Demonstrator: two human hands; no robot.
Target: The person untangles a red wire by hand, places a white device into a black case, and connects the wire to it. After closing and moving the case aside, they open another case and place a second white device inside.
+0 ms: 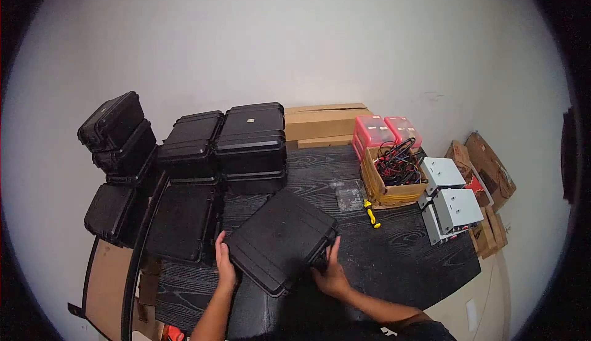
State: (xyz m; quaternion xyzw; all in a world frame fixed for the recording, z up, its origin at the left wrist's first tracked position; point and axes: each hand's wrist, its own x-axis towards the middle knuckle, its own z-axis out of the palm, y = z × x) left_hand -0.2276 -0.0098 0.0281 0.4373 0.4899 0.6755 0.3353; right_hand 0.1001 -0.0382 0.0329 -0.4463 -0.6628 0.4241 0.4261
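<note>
Head view: left hand (225, 261), right hand (332, 276), grip on black case (280, 239) edges, table (400, 248) room rightward.

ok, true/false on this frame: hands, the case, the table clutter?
1. Left hand and right hand both grip the black case. True.
2. That case lies open. False: its lid is shut.
3. A yellow-handled screwdriver lies beside the clear container. True.
4. The cardboard box holds only screws. False: it holds red and black cables.
5. The red boxes stand left of the stacked cases. False: they are right of them, behind the cardboard box.
</note>
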